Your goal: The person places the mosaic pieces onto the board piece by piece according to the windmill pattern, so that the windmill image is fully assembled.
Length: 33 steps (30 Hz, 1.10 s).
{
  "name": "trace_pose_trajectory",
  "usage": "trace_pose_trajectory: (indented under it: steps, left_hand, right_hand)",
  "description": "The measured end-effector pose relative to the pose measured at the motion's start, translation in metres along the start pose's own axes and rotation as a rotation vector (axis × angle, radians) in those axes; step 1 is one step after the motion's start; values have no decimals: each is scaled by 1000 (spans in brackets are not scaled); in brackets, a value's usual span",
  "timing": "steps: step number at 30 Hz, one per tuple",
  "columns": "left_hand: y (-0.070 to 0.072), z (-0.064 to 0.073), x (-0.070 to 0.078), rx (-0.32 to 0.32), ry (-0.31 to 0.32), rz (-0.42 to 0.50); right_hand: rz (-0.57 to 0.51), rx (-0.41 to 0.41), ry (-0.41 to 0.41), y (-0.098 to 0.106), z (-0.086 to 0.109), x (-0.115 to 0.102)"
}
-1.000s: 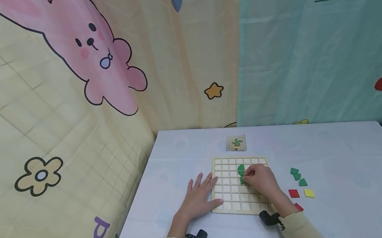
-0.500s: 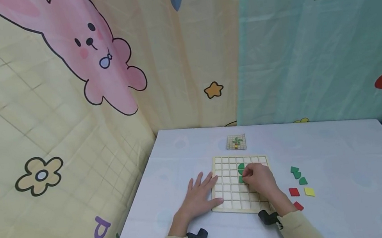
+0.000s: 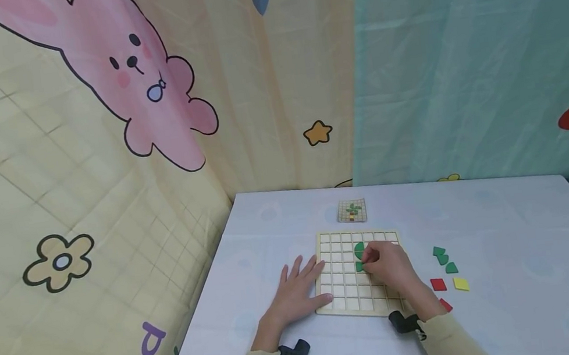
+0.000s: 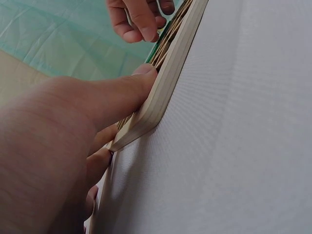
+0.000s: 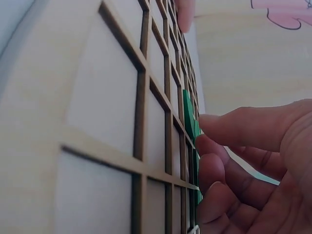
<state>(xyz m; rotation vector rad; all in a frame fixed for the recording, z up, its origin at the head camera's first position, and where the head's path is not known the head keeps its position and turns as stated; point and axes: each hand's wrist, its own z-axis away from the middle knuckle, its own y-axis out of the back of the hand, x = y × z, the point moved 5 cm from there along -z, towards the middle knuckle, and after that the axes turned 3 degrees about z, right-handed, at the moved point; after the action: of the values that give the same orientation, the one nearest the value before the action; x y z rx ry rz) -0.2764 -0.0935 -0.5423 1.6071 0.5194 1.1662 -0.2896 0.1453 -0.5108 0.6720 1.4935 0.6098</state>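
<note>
A square wooden grid board lies on the table. My left hand is spread along its left side, with the fingertips at the rim; the left wrist view shows the thumb lying on the board's edge. Over the middle of the board, my right hand has its fingers curled and pinches a small green tile, which tilts up from a cell in the right wrist view. Partly hidden behind those fingertips, a rounded green shape and another green tile sit in the grid.
Right of the board lie several loose tiles: green ones, a red square, a yellow square and another red one near the right sleeve. A small pattern card lies behind the board. Printed curtains hang beyond the table.
The right hand stays over the same part of the board, its fingers shifting only slightly at the green tile. The left hand keeps its place, and the head view tips a little.
</note>
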Motion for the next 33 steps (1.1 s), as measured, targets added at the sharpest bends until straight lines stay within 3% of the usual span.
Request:
trace_pose_trajectory:
  steps: [12,21,27,33]
  left_hand:
    - [0,2,1,10,-5,-6]
    - [-4,3,-5,17,-13,-22]
    - [0,2,-2,24,-19,-11]
    - [2,1,1,19,-24,7]
  right_hand:
    - [21,50,43,36,6,13]
    - [14,97,3,53,6,34]
    - [60,149,10,69,8,48]
    - [75,171,-34,87,14,68]
